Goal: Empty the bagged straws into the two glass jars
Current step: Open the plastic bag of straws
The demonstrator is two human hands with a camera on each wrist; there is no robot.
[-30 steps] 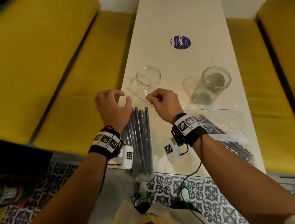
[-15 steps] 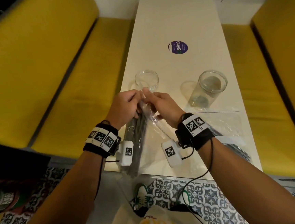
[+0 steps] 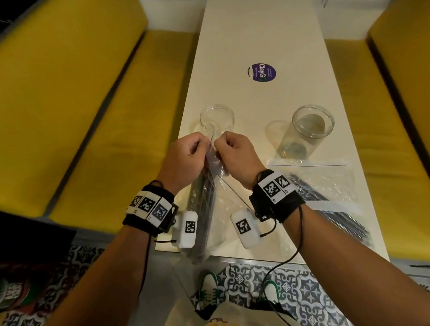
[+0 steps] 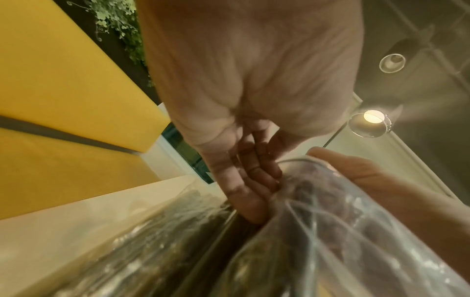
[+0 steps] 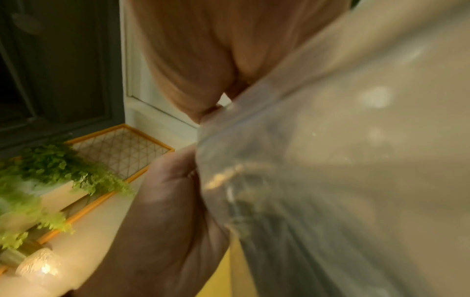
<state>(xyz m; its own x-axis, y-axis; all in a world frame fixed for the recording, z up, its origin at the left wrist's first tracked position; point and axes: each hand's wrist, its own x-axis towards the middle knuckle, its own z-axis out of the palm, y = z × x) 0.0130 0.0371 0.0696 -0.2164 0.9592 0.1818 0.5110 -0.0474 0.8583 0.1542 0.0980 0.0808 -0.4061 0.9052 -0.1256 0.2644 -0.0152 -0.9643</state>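
Straws (image 3: 203, 208), dark ones, are packed in a clear plastic bag (image 3: 215, 162) that's held up over the near end of the white table (image 3: 262, 28), its lower end hanging past the table's near edge. Both hands have the top of it: the left hand (image 3: 182, 163) and right hand (image 3: 236, 155) are fisted up close together, each pinching the bag's mouth between thumb and curled fingers. In the left wrist view the left fingers (image 4: 254, 176) are folded against the plastic with the straws running down below them. The right wrist view is mostly blurry plastic, so not much detail there.

Just past the knuckles there's a glass jar (image 3: 217, 118) standing upright with no straws in it. The second glass jar (image 3: 307, 131) is off to the right, well apart from the first, also without straws; it looks tilted from this angle, but I can't really tell.

Near the right forearm a second bag of straws (image 3: 323, 200) is lying flat on the table. Farther up the table sits a round purple sticker (image 3: 261, 72). Yellow benches (image 3: 87, 109) run along both sides.
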